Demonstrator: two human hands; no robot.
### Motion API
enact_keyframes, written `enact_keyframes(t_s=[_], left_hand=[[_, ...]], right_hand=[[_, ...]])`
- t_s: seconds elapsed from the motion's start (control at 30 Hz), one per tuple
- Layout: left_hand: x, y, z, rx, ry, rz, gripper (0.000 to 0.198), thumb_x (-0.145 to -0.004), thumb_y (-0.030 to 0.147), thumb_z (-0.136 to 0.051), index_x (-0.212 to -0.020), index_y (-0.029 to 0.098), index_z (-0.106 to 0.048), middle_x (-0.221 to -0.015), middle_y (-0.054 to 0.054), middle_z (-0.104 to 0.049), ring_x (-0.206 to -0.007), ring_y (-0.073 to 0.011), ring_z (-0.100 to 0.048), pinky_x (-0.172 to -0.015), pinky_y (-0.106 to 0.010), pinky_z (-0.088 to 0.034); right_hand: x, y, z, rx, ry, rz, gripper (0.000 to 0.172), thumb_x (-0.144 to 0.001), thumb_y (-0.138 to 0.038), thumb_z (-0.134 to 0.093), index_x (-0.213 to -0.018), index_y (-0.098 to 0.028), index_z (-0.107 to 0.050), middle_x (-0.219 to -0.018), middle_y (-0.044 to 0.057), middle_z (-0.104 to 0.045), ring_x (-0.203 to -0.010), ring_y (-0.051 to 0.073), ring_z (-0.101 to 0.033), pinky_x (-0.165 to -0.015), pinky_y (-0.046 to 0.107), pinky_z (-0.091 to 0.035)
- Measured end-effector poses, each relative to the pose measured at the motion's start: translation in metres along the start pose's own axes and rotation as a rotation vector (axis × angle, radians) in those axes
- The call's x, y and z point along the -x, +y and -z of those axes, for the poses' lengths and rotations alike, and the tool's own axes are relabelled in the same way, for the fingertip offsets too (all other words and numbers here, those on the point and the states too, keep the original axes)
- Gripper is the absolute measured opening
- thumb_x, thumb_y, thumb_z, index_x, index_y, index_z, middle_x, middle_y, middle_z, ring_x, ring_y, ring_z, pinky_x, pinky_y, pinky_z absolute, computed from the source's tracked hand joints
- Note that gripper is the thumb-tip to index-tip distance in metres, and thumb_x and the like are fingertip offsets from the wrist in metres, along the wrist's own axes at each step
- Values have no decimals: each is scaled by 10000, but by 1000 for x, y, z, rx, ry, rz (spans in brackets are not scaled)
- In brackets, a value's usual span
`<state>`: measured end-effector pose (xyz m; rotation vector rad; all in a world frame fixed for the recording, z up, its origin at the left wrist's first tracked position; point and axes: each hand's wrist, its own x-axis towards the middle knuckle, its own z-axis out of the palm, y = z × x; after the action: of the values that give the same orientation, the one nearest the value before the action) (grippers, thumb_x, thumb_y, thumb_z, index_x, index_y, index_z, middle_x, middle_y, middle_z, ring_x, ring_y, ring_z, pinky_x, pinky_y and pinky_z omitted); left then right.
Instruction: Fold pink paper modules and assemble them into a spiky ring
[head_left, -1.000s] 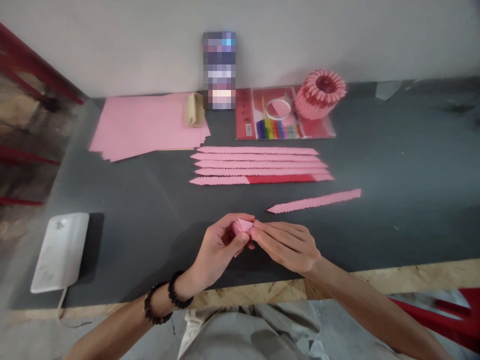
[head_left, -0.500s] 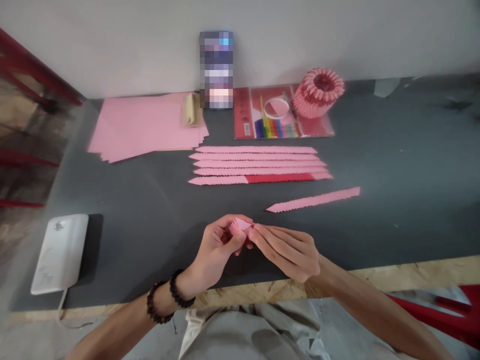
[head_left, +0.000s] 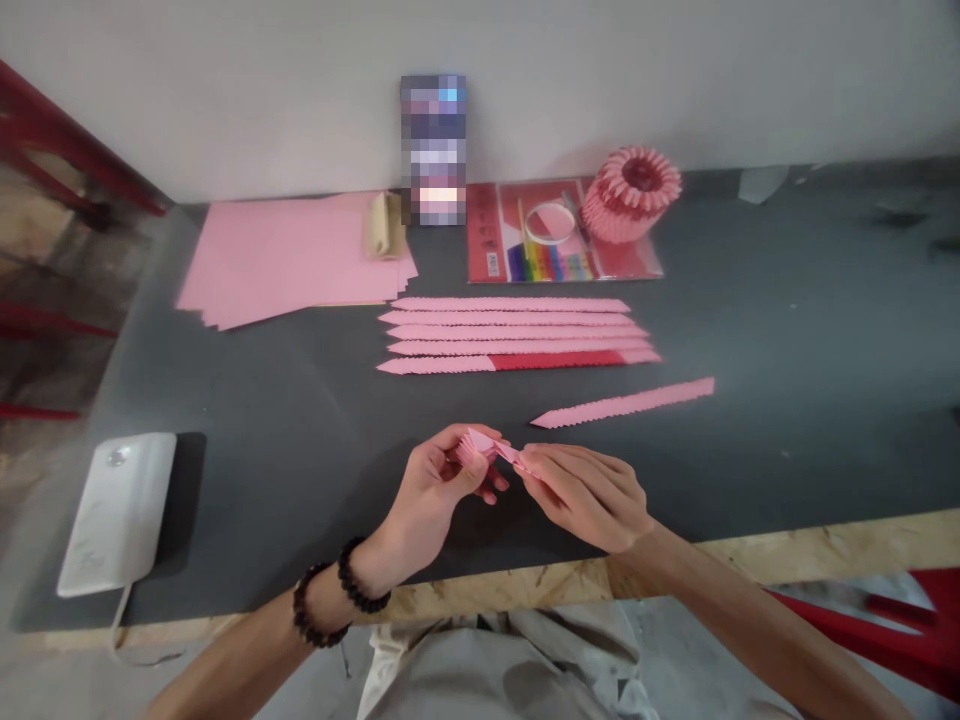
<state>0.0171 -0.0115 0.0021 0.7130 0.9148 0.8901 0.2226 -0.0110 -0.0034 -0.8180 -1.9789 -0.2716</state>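
Two dark beaded bracelets [head_left: 341, 603] behind the left hand [head_left: 433, 490] (bare forearms); grey-beige clothing [head_left: 517, 670].

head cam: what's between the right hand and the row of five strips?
One loose pink strip lies on the mat between the right hand, pinching folded pink paper, and the strip row, touching neither; head view.

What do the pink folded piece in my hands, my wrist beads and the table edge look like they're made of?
Pink folded piece: matte paper, judging by sharp creases and thin layers. Wrist beads: dark, slightly glossy rounds, perhaps wood or stone; unclear. Table edge: raw pressed wood chips, unfinished, showing flakes.
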Motion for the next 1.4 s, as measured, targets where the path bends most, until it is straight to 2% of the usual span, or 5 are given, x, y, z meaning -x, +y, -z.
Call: enact_keyframes(t_s=[0.1,0.27,0.4,0.7,1.4], left_hand=[[1,0,-2,17,12,14,306,-917,369,-752,-1139,161,-719,-913,-61,-734,-691,-129,-697,-622,-221,-558],[1,1,-2,75,-3,44,388,-882,332,-796,-1224,201,-668,-835,-22,-733,-657,-142,-718,-616,-235,-582],[-1,1,-1,58,-18,33,261,-884,328,-795,-1047,163,-675,-809,-23,-718,-687,-145,-719,-671,-260,-606],[-3,-3,3,31,-9,48,328,-963,404,-687,-1145,131,-700,-847,-55,-732,-706,-161,-738,-695,-294,-637],[1,0,1,128,58,148,323,-875,421,-789,-983,118,-756,-818,-58,-734,-687,-161,-728,-688,-300,-657]], right_hand=[[-9,2,2,9,-7,-219,197,-849,-43,-755,-965,-201,-739,-786,-18,-803,-666,132,-769,-742,209,-654],[-16,4,-9,-178,-26,-292,197,-872,-63,-742,-995,-215,-758,-851,14,-813,-697,142,-768,-702,242,-643],[-11,2,-23,-214,-45,-218,242,-879,-80,-730,-1053,-243,-771,-868,0,-812,-696,138,-755,-682,255,-636],[-2,7,-22,-306,-147,-216,109,-971,-179,-685,-1037,-210,-766,-868,33,-789,-693,117,-717,-655,235,-602],[-2,4,-23,-251,-106,-119,203,-894,-139,-779,-1079,-221,-772,-886,-10,-822,-728,116,-767,-717,204,-643]])
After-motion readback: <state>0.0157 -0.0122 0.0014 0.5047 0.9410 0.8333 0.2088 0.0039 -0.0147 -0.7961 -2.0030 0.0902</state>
